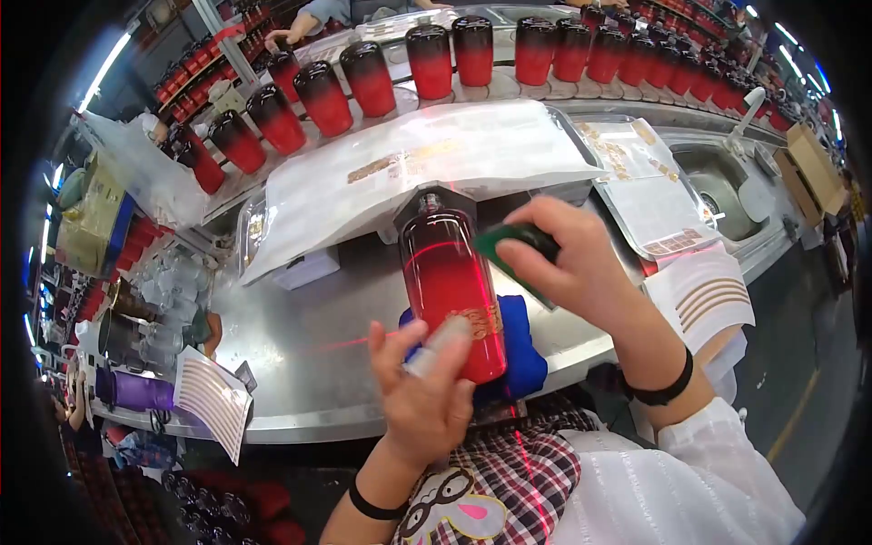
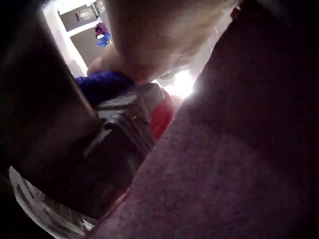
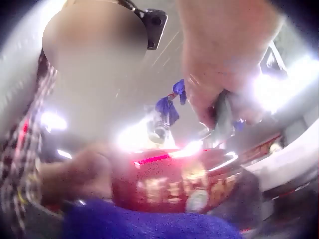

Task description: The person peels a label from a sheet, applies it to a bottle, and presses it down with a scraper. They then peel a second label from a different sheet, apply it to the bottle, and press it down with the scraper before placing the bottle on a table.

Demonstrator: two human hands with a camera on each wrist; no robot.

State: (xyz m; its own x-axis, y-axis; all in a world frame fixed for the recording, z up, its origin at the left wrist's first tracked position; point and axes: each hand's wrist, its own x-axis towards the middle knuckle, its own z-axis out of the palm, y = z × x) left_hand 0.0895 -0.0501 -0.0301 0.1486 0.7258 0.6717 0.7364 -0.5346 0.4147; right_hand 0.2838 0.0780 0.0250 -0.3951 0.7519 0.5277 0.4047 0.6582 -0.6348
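A glossy red-and-black bottle lies with its neck pointing away from me, its neck end in a grey stand. Beneath its lower part is a blue cloth. Gold lettering shows near the base. My left hand, blurred, is at the bottle's lower left side with fingers extended, white covering on at least one finger. Between thumb and fingers my right hand pinches a flat green scraper, right beside the bottle's upper right side. The left wrist view is mostly dark.
White sheets with gold decals lie behind the stand. Beyond, red-and-black bottles stand in a row along a conveyor. A tray of decal sheets and a sink are at right. At left are a purple bottle and a striped sheet.
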